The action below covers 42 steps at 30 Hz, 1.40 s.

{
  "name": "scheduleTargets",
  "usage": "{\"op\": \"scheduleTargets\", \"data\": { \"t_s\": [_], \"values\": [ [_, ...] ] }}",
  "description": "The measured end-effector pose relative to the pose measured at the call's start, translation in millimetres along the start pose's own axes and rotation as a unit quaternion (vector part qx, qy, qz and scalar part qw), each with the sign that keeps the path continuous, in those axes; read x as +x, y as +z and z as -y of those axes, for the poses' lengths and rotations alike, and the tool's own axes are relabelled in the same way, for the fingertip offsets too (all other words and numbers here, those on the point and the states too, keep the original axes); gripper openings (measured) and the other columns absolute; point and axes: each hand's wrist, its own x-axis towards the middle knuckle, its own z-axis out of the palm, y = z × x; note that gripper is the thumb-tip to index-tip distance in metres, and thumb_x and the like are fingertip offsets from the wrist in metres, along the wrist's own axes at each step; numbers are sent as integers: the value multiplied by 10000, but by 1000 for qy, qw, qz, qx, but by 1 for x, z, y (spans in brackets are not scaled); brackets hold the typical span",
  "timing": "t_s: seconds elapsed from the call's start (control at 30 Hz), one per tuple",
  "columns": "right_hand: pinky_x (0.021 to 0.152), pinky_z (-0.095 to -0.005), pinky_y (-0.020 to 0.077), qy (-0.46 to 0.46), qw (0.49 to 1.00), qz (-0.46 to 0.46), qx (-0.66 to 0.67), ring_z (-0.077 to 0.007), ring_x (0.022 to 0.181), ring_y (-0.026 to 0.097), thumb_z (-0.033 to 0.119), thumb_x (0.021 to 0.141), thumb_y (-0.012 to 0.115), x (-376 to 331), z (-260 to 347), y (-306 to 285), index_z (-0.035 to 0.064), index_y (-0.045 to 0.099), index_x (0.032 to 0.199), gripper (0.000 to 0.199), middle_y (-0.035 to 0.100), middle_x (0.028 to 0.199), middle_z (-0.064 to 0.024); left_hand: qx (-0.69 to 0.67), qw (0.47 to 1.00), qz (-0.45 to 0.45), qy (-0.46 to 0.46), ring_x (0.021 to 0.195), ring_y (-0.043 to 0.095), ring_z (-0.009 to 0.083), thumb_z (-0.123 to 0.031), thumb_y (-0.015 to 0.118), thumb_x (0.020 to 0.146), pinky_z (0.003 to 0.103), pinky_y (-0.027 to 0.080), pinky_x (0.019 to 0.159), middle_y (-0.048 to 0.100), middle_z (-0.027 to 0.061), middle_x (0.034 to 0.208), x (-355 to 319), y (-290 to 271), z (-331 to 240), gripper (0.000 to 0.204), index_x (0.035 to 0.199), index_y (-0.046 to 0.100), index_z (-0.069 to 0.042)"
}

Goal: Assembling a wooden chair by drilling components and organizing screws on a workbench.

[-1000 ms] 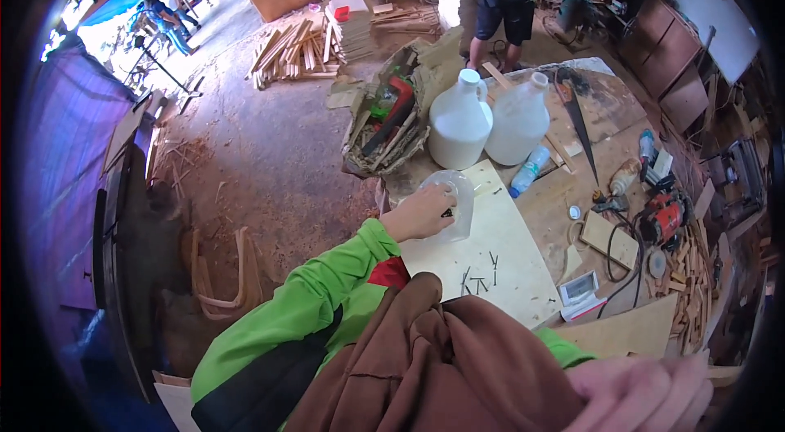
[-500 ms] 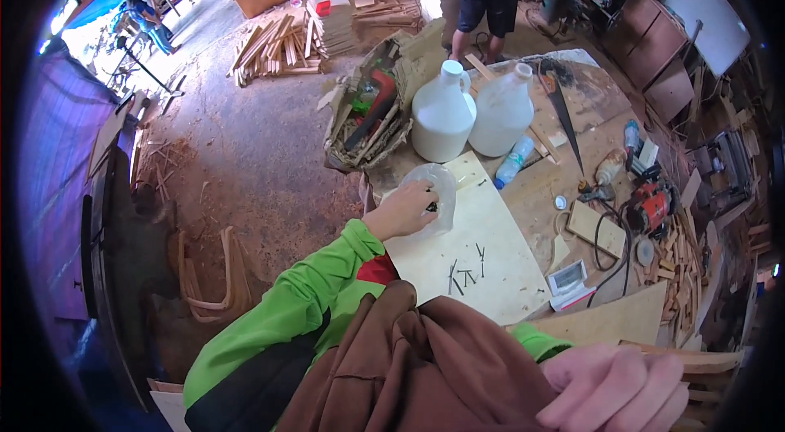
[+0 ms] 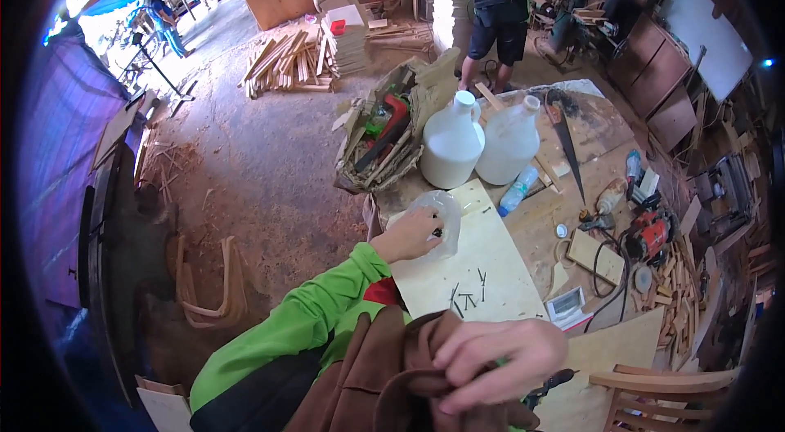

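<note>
My left hand point(image 3: 413, 233) reaches into a translucent plastic bowl point(image 3: 449, 212) on a pale wooden board point(image 3: 499, 267). Its fingers are bent together over small dark pieces point(image 3: 437, 232) in the bowl, mostly hidden by the hand. My right hand point(image 3: 507, 353) is close to my body, thumb and fingers closed on the edge of a brown apron point(image 3: 347, 375), whose fabric bulges open there. Several dark screws or nails point(image 3: 467, 299) lie loose on the board, between my two hands.
Two white jugs point(image 3: 452, 142) stand behind the board, beside a water bottle point(image 3: 518, 190). A torn sack point(image 3: 384, 138) of tools is at their left. Rightward lie a handsaw point(image 3: 564, 146), a red power tool point(image 3: 648, 234) and its cord. A wooden chair point(image 3: 666, 383) is near right.
My right hand has moved left from the lower right to the apron and closed on it. My left hand stays in the bowl. The view has tilted up slightly.
</note>
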Motion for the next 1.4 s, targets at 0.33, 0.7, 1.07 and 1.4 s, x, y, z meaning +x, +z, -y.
{"op": "scheduleTargets", "data": {
  "t_s": [0.33,0.7,1.07,1.4],
  "values": [
    [615,-276,499,180,972,-88,-119,-199,688,614,-48,805,622,9,1,3,3,644,1013,215,618,872,-93,-8,1000,6,5,1235,492,405,-233,685,856,456,381,1074,530,239,1305,5,10,5,374,1135,637,12],
    [694,-319,522,27,970,-165,177,-245,768,677,239,1005,523,79,23,10,-77,530,1143,344,684,887,-165,6,1000,-7,28,1181,526,389,-240,683,855,450,418,1028,563,223,1225,9,0,6,366,1130,648,-1],
    [766,-382,528,50,844,-303,440,-325,854,664,197,1004,530,76,34,45,-156,577,1048,359,667,928,-276,-11,1000,-2,8,1218,517,390,-244,675,865,429,409,1060,530,232,1310,4,6,8,406,1156,628,36],
    [763,-270,476,240,867,-192,393,-193,876,621,324,1023,507,59,5,54,-107,583,1051,438,650,982,-150,-16,999,-44,11,1180,531,382,-242,695,844,446,416,1031,575,216,1218,-3,19,19,356,1108,665,-4]
  ]
}}
